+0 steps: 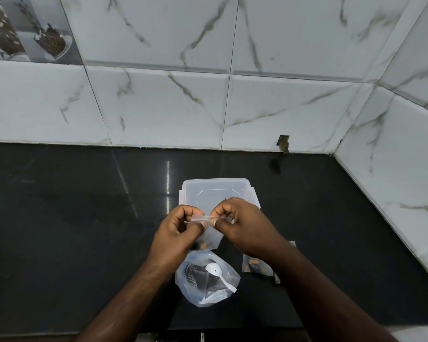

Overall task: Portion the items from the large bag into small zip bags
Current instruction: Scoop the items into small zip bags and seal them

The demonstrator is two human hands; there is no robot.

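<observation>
Nearest: large bag (206, 280) on the worktop (84, 230), mouth open, white spoon (216, 271) propped inside; it could tip and spill if an arm knocks it. Above it, left hand (177, 234) and right hand (240, 227) both pinch the zip strip of a small zip bag (211, 236); a partial seal would leak. Filled bags (256, 265) sit right. Clear tub (216, 193) behind. No legible writing.

Even, dim overhead light; bright vertical glare streak on the glossy black stone countertop (167, 180) at 12 o'clock of centre. White marble wall tiles (269, 45) bow from wide-angle distortion. Edges soft, 9 o'clock murky.
</observation>
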